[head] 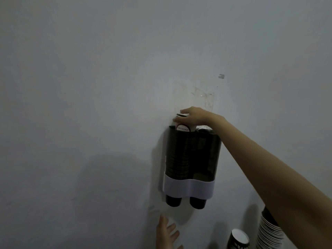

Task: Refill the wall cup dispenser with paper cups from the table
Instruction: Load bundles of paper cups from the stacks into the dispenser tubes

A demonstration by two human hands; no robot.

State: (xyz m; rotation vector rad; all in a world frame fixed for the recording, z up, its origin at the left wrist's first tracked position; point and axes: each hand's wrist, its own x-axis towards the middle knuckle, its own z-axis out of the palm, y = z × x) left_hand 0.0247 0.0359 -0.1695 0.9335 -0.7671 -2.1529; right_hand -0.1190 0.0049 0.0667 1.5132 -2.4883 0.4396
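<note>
A twin-tube cup dispenser [193,153] hangs on the wall, dark and see-through with a white band near its base. Black paper cups fill both tubes, and two cup bottoms poke out below. My right hand [190,118] is at the top of the left tube, shut on a paper cup [183,128] whose white rim and printed side stick out above the opening. Below the dispenser, my left hand [166,232] is raised with its fingers spread and nothing in it.
At the bottom right, a tall stack of paper cups [268,230] stands partly behind my right forearm, and a single black cup [239,239] with a white inside sits to its left. The wall above the dispenser carries a clear open lid and tape marks.
</note>
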